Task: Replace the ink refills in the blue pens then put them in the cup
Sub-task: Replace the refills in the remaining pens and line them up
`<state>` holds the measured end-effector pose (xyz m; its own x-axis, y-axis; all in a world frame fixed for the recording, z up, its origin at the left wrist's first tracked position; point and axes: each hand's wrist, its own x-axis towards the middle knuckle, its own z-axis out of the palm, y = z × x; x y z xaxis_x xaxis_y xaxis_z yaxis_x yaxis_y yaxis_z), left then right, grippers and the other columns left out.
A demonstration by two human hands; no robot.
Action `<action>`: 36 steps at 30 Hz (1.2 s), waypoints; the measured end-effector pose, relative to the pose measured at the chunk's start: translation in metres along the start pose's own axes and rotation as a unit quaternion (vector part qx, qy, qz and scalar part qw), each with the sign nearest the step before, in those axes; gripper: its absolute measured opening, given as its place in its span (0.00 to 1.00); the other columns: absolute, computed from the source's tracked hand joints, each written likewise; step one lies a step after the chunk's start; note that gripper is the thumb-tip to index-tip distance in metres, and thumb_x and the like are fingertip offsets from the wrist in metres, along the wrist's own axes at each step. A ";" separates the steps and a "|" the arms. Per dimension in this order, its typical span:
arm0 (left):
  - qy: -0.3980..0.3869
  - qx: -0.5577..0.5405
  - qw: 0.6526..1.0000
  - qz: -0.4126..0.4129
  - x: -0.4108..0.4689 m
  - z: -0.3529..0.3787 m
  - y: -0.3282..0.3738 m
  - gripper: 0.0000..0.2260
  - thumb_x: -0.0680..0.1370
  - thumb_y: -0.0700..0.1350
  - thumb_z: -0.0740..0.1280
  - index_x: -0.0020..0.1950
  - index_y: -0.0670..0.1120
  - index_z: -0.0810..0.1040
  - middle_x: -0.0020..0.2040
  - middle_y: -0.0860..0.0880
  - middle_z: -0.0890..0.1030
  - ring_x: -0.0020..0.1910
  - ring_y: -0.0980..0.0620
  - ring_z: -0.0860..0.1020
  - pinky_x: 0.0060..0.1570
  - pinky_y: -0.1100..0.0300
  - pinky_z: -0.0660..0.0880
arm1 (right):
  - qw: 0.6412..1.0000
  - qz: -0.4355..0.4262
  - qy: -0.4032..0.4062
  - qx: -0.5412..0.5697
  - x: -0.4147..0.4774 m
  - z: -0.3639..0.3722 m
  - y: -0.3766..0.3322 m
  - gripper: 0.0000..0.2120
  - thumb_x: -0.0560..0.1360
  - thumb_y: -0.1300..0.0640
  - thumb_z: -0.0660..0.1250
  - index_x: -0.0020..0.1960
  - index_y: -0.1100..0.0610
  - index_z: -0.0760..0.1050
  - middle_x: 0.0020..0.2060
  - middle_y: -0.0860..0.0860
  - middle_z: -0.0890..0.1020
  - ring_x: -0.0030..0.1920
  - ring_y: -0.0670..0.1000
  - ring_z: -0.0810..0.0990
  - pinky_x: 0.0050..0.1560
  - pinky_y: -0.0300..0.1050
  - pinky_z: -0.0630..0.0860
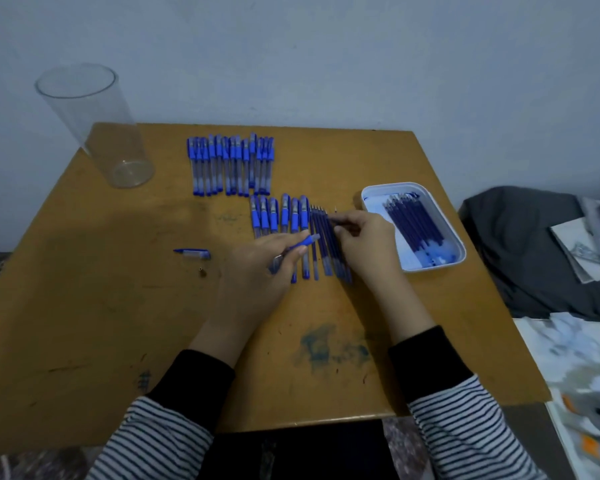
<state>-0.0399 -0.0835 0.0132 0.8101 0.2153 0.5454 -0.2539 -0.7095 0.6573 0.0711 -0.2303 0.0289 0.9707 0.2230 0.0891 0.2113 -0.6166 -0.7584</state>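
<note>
My left hand (260, 268) grips a blue pen barrel (302, 243) at mid-table, its blue end pointing right. My right hand (364, 240) pinches a thin ink refill (338, 221) just right of it. Under both hands lies a row of capped blue pens (279, 216) and several loose refills (323, 244). A larger batch of capped blue pens (231, 164) lies farther back. A clear plastic cup (97, 126) stands at the back left corner with nothing in it. A white tray (440, 230) at the right holds several refills (413, 220).
A loose pen tip section (193, 253) and a small dark piece (202, 271) lie left of my hands on the wooden table (101, 306). Dark cloth (520, 254) and papers (575, 368) sit beyond the table's right edge. A wall stands behind.
</note>
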 end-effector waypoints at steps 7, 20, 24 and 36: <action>-0.002 0.003 1.000 0.009 0.001 -0.001 -0.001 0.12 0.79 0.41 0.71 0.62 0.43 0.83 0.53 0.53 0.84 0.53 0.60 0.80 0.55 0.70 0.76 | 1.000 -0.015 0.013 -0.008 -0.001 0.004 0.004 0.11 0.78 0.61 0.68 0.59 0.56 0.82 0.53 0.51 0.84 0.52 0.47 0.80 0.51 0.35 0.72; -0.026 0.004 1.000 0.009 0.002 0.000 0.005 0.12 0.79 0.41 0.71 0.62 0.43 0.83 0.55 0.50 0.85 0.56 0.59 0.80 0.57 0.72 0.74 | 0.995 -0.022 0.044 0.084 -0.013 -0.015 0.003 0.09 0.79 0.60 0.66 0.52 0.53 0.84 0.42 0.44 0.83 0.42 0.36 0.78 0.40 0.26 0.71; -0.031 -0.016 0.999 0.003 0.000 0.007 0.010 0.12 0.79 0.44 0.70 0.63 0.45 0.83 0.54 0.52 0.85 0.54 0.59 0.81 0.55 0.69 0.76 | 0.983 0.012 0.065 0.171 -0.005 -0.043 0.012 0.11 0.77 0.62 0.67 0.47 0.48 0.84 0.44 0.44 0.85 0.48 0.44 0.82 0.53 0.41 0.78; -0.020 -0.029 0.999 -0.013 -0.003 0.024 0.015 0.12 0.79 0.46 0.70 0.62 0.49 0.83 0.54 0.55 0.84 0.53 0.60 0.82 0.54 0.59 0.80 | 0.995 0.048 -0.089 -0.010 0.006 -0.084 0.034 0.04 0.74 0.59 0.74 0.47 0.51 0.84 0.38 0.42 0.82 0.40 0.40 0.77 0.37 0.27 0.68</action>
<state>-0.0334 -0.1103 0.0091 0.8363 0.2056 0.5082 -0.2626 -0.6635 0.7006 0.0936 -0.3139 0.0579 0.9514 0.2912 -0.1002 0.1221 -0.6555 -0.7452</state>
